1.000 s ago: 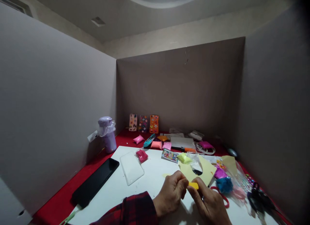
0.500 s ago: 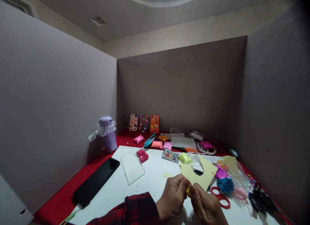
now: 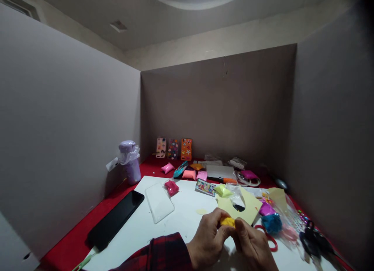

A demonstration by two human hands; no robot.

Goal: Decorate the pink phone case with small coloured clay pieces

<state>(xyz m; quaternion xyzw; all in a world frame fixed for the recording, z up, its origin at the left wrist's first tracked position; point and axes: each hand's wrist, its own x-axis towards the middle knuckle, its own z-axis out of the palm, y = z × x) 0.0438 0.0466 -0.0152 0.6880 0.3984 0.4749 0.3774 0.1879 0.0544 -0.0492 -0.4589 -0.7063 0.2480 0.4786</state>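
Note:
Between my two hands is a small lump of soft yellow material [image 3: 227,222], pinched from both sides above the white board [image 3: 137,232]. My left hand [image 3: 209,234], below a red and black checked sleeve, has its thumb and fingers closed on the lump's left side. The fingers of my right hand [image 3: 253,240] press its right end. Just beyond the hands lies a pale yellow sheet [image 3: 248,208] with a round hole cut in it. Red-handled scissors [image 3: 272,243] lie beside my right hand, partly hidden by it.
A black phone [image 3: 115,220], a clear phone case [image 3: 159,203] and a red packet [image 3: 172,188] lie left. A purple bottle [image 3: 130,164] stands at the left wall. Coloured packets and three decorated cases [image 3: 186,149] are at the back; keys [image 3: 314,240] lie right.
More of the yellow lump shows now, stretched or turned sideways between the fingers. My right hand has shifted slightly right and covers more of the scissors.

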